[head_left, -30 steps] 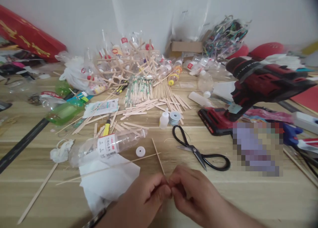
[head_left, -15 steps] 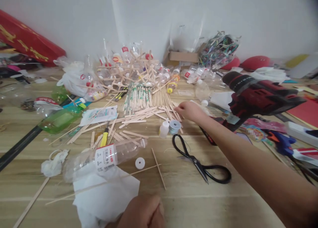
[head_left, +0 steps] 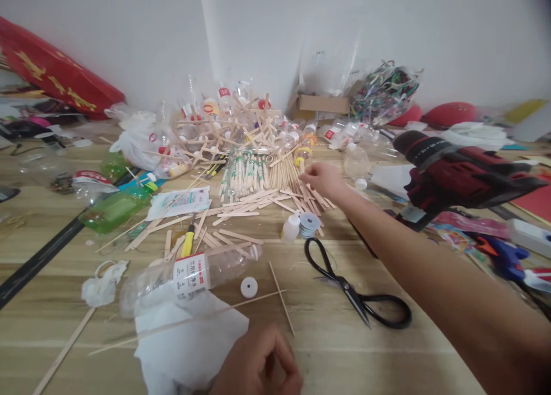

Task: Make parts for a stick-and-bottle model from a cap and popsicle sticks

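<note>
My right hand (head_left: 325, 178) reaches across the table to the near right side of a pile of flat wooden craft sticks (head_left: 275, 197). Its fingers are pinched on a craft stick (head_left: 302, 166), whose pale end shows above the fingertips. Beside it lies a fanned bunch of thin bamboo skewers (head_left: 284, 171). My left hand (head_left: 262, 363) is loosely curled at the bottom edge, with nothing visible in it. Near it are a white sheet (head_left: 185, 343), two crossed thin sticks (head_left: 282, 297), a white bottle cap (head_left: 248, 287) and a clear plastic bottle (head_left: 224, 266) on its side.
Black-handled scissors (head_left: 350, 291) lie below my right forearm. A red and black power drill (head_left: 465, 171) stands at the right. A spool (head_left: 309, 225) and a small white bottle (head_left: 291, 228) stand mid-table. Green bottle (head_left: 116, 208) and yellow-handled screwdriver (head_left: 187, 243) lie left; several bottles pile up behind.
My right hand has lifted slightly from the craft sticks, and a stick end now shows at its fingertips. My left hand has risen a little into view, its curl looser. The view has shifted slightly.
</note>
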`<state>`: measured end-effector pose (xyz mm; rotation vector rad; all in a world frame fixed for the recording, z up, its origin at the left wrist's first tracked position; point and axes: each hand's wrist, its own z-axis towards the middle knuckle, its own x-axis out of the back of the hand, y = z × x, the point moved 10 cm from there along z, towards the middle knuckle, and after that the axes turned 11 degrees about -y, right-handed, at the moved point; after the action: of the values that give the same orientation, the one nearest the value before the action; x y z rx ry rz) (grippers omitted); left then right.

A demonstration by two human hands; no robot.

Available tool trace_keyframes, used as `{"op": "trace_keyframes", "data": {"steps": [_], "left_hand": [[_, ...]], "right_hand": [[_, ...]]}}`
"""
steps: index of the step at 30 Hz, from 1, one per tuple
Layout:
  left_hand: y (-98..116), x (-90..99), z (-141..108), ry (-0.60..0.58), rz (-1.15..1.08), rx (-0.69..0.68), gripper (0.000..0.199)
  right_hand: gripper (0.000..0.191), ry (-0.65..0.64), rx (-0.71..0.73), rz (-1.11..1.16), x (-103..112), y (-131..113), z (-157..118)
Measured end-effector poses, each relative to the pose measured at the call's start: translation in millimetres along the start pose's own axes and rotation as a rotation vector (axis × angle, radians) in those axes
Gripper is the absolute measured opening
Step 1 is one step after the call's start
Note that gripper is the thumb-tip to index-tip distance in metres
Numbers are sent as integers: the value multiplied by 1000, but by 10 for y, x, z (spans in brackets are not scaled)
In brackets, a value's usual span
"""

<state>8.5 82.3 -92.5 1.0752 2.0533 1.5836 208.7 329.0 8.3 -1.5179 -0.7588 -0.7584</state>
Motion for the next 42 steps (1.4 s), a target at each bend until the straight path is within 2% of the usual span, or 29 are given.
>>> {"op": "trace_keyframes", "data": {"steps": [3,6,10,12,15,17,20,22,24,25,26,27,29,32,37,40,42], "left_hand": [[16,3,-7,4,-98,-59,16],[31,4,-26,20,-100,-89,19],[85,-63,-45,-39,-83,-128,9],[88,-87,-54,-63,-96,-113,2],[89,-74,-66,-40,-72,-84,20],[131,-67,-73,-19,-64,-111,31],[219,-98,-76,-21,-43,-169,35],[198,-131,-63,-32,19,-120,33],[114,-126,-48,-24,40,-27,38],[70,-109,-43,-11,11,8,39],[33,-87,-36,5,-41,30,40],[-1,-71,-26,15,-102,45,41],[-56,-52,-1,21,-217,68,44],[-90,-38,30,26,-318,85,46],[-114,-52,27,26,-367,119,39],[-103,-32,11,49,-357,117,24],[-80,-8,6,70,-343,91,19]], "right_hand": [[15,115,100,130,242,-167,-380],[23,33,202,293,170,-298,-923],[42,-164,224,473,-293,-247,-1652],[43,-336,105,735,-681,-103,-1925],[45,-544,44,957,-1128,-103,-2234],[45,-639,49,1035,-1301,-183,-2356],[46,-591,120,937,-1312,-252,-2382],[43,-514,176,806,-1227,-234,-2353],[33,-375,213,503,-1058,-121,-2297],[27,-282,226,287,-943,-50,-2267],[30,-133,206,-34,-784,35,-2240],[33,-68,165,-129,-687,151,-2208],[34,-30,111,-212,-595,356,-2137],[30,-64,78,-264,-627,541,-2039],[14,-127,91,-226,-686,614,-1992],[18,-211,82,-79,-618,643,-2023],[25,-323,65,146,-602,626,-2070]]}}
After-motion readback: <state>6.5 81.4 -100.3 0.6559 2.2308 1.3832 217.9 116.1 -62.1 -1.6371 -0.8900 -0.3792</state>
